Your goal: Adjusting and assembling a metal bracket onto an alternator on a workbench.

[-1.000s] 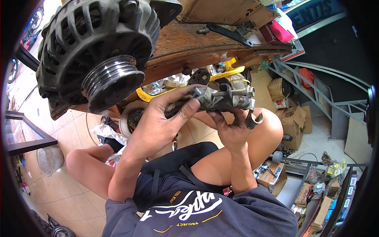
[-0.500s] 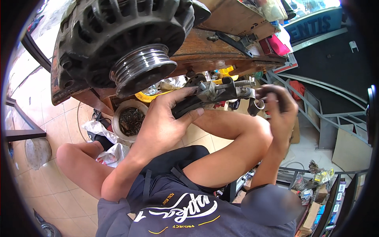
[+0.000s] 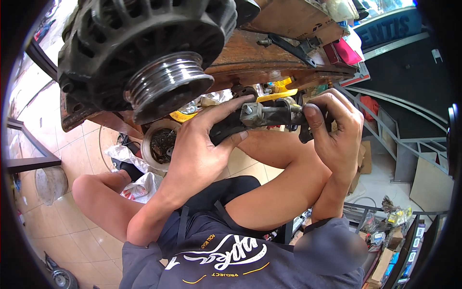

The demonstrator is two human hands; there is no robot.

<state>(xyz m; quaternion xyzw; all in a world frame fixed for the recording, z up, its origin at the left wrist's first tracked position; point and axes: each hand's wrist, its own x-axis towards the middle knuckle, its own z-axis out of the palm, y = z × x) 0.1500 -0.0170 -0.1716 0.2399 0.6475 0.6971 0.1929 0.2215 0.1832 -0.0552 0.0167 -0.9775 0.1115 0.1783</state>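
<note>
My left hand is wrapped round a dark metal bracket, held level above my knee. A squarish metal block sits on it, with a threaded bolt running through towards the right. My right hand is closed at the bolt's far end, thumb and curled fingers pinching it; they hide the bolt head. Beyond my left hand, a large dark alternator rests on a wooden table, its shiny grooved pulley facing me and apart from both hands.
On the wooden table lie another black bracket and a cardboard box. A round white tub of small metal pieces stands on the tiled floor. Metal frames stand at right, with packed goods at lower right.
My right hand has moved in and closed on the bolt's end, where its fingers were loose and blurred before. The bracket has turned slightly in my left hand, bringing the block towards me.
</note>
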